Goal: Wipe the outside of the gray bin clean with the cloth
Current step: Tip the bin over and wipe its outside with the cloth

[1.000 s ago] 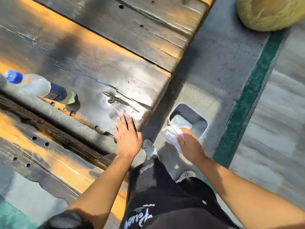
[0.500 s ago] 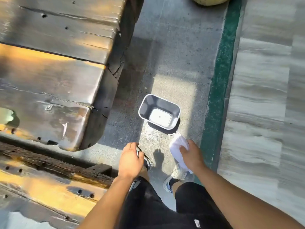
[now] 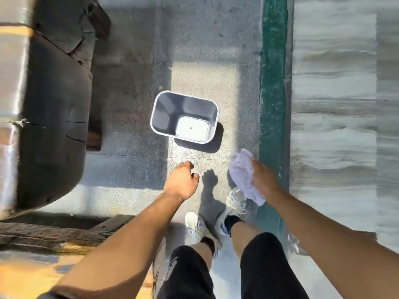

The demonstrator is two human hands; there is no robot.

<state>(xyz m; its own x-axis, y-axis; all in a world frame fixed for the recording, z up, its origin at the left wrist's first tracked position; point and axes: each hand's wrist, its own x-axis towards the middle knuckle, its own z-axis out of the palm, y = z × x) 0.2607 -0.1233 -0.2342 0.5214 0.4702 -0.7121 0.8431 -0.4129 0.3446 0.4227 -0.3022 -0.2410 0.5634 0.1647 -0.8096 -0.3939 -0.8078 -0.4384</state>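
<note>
One gray bin (image 3: 184, 117) stands upright on the gray floor (image 3: 133, 165), open side up. It is empty inside, and its bottom shines bright in the sun. Its dark shadow lies on the floor just beside it, on the near side.

Two bare hands reach out in front of the person. The left hand (image 3: 182, 182) hangs in the air near the bin but does not touch it. Its fingers are loosely curled and hold nothing. The right hand (image 3: 264, 180) grips one white cloth (image 3: 241, 173), all bunched up. The cloth sticks out past the fingers toward the bin and hangs down below the palm. It does not touch the bin.

Two white shoes (image 3: 198, 227) stand on the floor below the hands. One green stripe (image 3: 273, 83) runs along the floor to the right of the bin. One big dark wooden bench (image 3: 54, 104) is on the left, well apart from the bin.
</note>
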